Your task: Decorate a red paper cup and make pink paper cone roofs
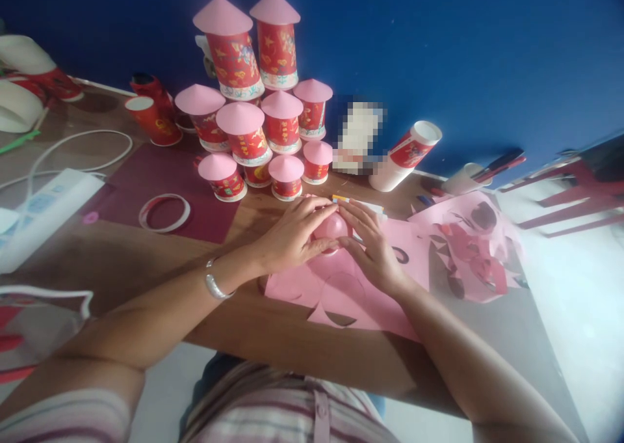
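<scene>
Both hands meet around a small pink paper cone [333,228], seen nearly from above. My left hand [299,230] cups its left side, thumb along the near edge and fingers reaching over the far side. My right hand [373,244] closes on it from the right, with its thumb tip close to the left thumb. What lies under the cone is mostly hidden. Beneath the hands, pink paper [390,306] with cut-out shapes and drawn curves lies on the wooden table [253,329].
Red paper cups with pink cone roofs [244,127] stand stacked behind the hands. A cup stack [407,157] leans at right, near pens [361,205] and pink scraps [475,254]. At left are a white ring [164,213], a power strip [49,212] and a red cup [153,121].
</scene>
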### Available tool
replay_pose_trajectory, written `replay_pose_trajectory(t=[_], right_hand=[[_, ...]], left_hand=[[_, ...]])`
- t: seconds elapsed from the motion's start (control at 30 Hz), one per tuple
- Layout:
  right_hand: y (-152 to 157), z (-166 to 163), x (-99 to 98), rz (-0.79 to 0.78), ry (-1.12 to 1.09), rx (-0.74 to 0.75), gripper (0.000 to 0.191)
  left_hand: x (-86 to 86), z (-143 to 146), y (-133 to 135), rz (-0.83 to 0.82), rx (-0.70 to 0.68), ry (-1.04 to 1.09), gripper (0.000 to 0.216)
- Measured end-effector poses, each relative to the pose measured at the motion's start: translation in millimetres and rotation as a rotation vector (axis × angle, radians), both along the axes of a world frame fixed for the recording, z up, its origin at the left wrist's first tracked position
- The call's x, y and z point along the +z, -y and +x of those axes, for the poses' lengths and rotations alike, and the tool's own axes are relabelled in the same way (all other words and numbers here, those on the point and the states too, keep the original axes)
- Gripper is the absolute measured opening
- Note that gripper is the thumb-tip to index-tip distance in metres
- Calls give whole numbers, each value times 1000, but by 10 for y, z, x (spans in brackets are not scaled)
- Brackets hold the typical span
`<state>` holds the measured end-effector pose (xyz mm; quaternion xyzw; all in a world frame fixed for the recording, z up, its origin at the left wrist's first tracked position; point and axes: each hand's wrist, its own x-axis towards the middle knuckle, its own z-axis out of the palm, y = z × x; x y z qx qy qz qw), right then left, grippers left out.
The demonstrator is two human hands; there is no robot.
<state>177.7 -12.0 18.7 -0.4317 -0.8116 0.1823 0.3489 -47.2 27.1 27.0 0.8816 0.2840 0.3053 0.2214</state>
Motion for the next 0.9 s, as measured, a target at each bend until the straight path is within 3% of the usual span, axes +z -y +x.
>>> replay_pose_trajectory(t=[0.4,0.53,0.6,0.73,0.9], right_hand=[[2,-2,-29,70,-19,-18,63],[-50,-50,11,76,-28,7,64],[-66,-74,13,44,-20,30,63],[-53,-78,20,5,-5,39,60],[-91,62,178,150,38,-96,55]], left_hand=[[36,-71,39,-119,53,64,66],[-96,-111,27,-343,25,194,89],[-177,-105,15,-381,-16,210,97],[-220,-14,15,-371,41,135,90],[-142,57,41,-369,78,47,58]])
